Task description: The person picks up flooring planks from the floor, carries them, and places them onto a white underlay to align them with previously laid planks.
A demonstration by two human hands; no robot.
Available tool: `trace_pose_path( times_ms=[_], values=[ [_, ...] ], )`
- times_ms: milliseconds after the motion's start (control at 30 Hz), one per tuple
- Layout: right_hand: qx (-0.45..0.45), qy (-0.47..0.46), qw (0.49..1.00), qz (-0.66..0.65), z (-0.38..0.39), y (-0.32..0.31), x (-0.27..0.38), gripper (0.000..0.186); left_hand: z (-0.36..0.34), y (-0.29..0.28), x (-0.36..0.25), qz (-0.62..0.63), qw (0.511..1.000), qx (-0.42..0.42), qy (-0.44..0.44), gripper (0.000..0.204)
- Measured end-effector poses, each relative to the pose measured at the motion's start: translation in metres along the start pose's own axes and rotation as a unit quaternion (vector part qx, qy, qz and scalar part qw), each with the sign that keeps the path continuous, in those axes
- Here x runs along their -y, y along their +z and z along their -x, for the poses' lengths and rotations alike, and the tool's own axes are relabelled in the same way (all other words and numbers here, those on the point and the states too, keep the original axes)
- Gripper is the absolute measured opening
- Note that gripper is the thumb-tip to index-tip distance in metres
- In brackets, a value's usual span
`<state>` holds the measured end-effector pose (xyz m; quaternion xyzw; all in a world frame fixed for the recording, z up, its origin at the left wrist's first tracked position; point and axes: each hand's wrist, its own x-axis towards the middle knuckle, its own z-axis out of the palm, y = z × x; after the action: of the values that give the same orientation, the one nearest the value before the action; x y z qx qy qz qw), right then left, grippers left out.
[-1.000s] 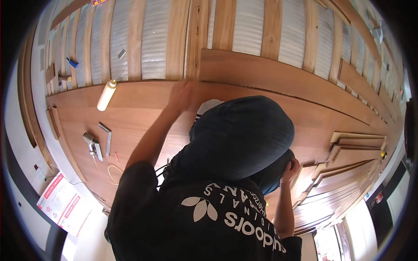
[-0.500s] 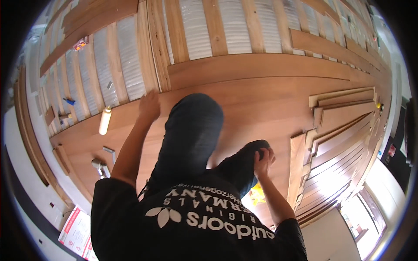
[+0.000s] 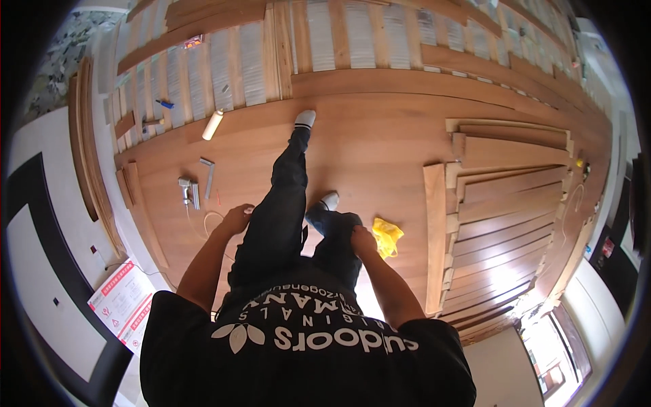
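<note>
My left hand (image 3: 239,219) hangs beside my left thigh, its fingers loosely bent and holding nothing that I can see. Against the dark trouser leg (image 3: 346,229) at my right knee rests my right hand (image 3: 364,243). Its fingers are mostly hidden, so whether they grip the cloth does not show. Both feet, in pale socks, stand on the brown plank floor (image 3: 373,152). A nail gun (image 3: 188,192) with a thin hose lies to the left of my left hand, and a strip of staples or nails (image 3: 208,178) lies next to it. Right of my right knee is a yellow plastic bag (image 3: 386,237).
A cream tube (image 3: 213,125) lies at the flooring's far edge. Beyond it, wooden battens (image 3: 234,74) run over silvery sheeting. Stacked planks (image 3: 505,197) cover the right side. A hammer (image 3: 154,122) and a blue object (image 3: 165,104) lie far left; a printed board (image 3: 125,298) stands near left.
My body has risen and moved back from the far flooring edge. My left hand has left that edge and come to my thigh; the right stays at my knee. The yellow bag shows more.
</note>
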<state>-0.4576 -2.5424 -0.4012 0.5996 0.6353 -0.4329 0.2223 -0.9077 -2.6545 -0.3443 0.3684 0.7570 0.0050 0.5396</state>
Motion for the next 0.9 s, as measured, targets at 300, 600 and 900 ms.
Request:
trace_pose_path(
  times_ms=[300,600,900],
  values=[
    [0.012,-0.136,0.963,-0.232,0.156,-0.098,0.006,0.031,0.141,0.009,-0.081,-0.021,0.996,-0.039,0.072,0.033],
    [-0.173,0.019,0.969,-0.173,0.147,-0.183,-0.135,0.031,0.111,0.041,-0.062,0.07,0.994,0.032,0.08,0.036],
    [-0.099,0.067,0.985,-0.125,0.134,-0.212,-0.238,0.032,0.023,0.031,-0.152,0.025,0.997,0.077,-0.018,0.036]
  ],
)
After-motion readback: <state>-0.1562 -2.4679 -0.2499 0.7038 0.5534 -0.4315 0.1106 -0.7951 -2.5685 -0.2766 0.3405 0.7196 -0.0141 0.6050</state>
